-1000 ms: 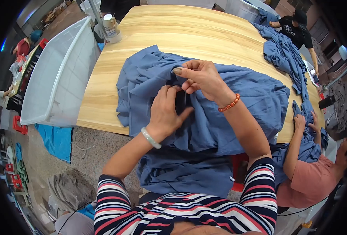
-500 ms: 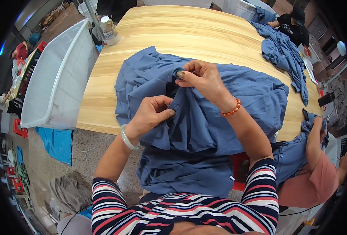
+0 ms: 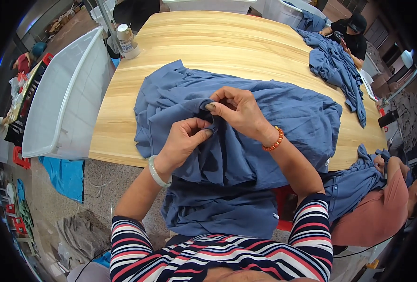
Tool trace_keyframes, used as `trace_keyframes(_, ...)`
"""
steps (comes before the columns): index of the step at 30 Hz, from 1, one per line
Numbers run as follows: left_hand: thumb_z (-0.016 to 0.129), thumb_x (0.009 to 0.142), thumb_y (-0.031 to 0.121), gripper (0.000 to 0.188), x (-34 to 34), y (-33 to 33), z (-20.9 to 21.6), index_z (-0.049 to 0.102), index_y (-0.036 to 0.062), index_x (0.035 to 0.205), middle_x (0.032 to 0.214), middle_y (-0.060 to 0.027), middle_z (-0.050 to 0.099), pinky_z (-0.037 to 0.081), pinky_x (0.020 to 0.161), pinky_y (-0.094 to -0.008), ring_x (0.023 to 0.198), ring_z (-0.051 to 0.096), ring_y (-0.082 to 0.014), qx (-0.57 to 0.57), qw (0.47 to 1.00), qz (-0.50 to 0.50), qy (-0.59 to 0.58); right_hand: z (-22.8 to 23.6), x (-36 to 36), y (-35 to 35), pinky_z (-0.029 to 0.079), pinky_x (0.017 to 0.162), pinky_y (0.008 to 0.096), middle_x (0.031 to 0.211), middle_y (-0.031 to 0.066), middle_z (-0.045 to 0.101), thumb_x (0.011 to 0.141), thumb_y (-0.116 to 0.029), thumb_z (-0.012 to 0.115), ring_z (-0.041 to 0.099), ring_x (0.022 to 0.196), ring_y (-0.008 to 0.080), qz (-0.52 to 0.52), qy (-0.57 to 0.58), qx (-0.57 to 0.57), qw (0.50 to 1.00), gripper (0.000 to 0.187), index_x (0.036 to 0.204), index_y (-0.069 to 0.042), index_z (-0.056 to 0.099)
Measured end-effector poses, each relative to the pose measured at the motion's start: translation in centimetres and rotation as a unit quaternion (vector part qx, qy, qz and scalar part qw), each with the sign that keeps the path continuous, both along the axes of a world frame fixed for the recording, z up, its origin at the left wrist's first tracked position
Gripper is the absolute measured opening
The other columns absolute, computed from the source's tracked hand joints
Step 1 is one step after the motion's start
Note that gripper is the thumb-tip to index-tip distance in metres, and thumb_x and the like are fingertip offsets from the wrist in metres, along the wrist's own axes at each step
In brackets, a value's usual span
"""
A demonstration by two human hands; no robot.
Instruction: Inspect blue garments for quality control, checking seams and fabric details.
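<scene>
A blue-grey buttoned shirt [image 3: 283, 117] lies bunched on the wooden table [image 3: 208, 37], and its near part hangs over the edge. My left hand [image 3: 182, 141] pinches one edge of its fabric between thumb and fingertips. Just above and to the right, my right hand [image 3: 239, 113] pinches another edge of the opening. The two sets of fingertips are close together over a dark gap in the cloth. Any button between the fingers is hidden. More blue fabric [image 3: 222, 211] rests over my lap.
A large white plastic tub [image 3: 44, 103] stands left of the table. A small container [image 3: 129, 46] sits at the far left corner. Blue garments [image 3: 335, 61] lie at the far right, by a person in black. Near right, another person [image 3: 373, 211] handles a blue garment.
My left hand has moved closer to the right fingertips, and the button seen beside its thumb is now hidden. Both hands keep their pinch. The co-worker at near right has shifted their arms.
</scene>
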State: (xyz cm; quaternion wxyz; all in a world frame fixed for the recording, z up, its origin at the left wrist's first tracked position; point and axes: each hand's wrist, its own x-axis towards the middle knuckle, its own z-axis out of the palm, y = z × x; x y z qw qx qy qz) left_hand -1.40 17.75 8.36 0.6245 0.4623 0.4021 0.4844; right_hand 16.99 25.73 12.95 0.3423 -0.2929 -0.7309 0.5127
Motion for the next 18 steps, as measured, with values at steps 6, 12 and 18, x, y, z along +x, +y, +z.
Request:
trace_keyframes(6,0.065,0.093,0.006,0.014,0.3,0.0,1.4,0.065,-0.0010,0.106,0.094,0.0010,0.064,0.045,0.076,-0.0163,0.083,0.055,-0.0022,0.044,0.994,0.037,-0.088,0.2,0.1,-0.5,0.047,0.071,0.0186,0.086,-0.0013,0.064,0.092,-0.005,0.065,0.056,0.081,0.0021,-0.008,-0.033,-0.007,0.999,0.010,0.098,0.003,0.064)
trace_keyframes(12,0.061,0.096,0.006,0.012,1.0,0.1,0.9,0.063,-0.0003,0.106,0.097,-0.0004,0.065,0.046,0.079,-0.0176,0.085,0.057,-0.0033,0.031,0.982,0.047,-0.179,0.3,0.5,-0.4,0.045,0.069,0.0178,0.086,-0.0026,0.062,0.094,-0.006,0.064,0.053,0.079,0.0014,0.032,-0.014,0.005,0.999,0.011,0.100,0.003,0.064)
trace_keyframes(18,0.060,0.096,0.006,0.012,1.2,0.1,1.6,0.063,-0.0005,0.105,0.097,-0.0008,0.065,0.046,0.080,-0.0182,0.087,0.058,-0.0039,0.044,0.979,0.069,-0.186,0.2,0.4,-0.8,0.044,0.067,0.0177,0.085,-0.0022,0.061,0.094,-0.006,0.063,0.053,0.076,0.0019,0.049,0.045,0.023,0.998,0.011,0.101,0.003,0.062)
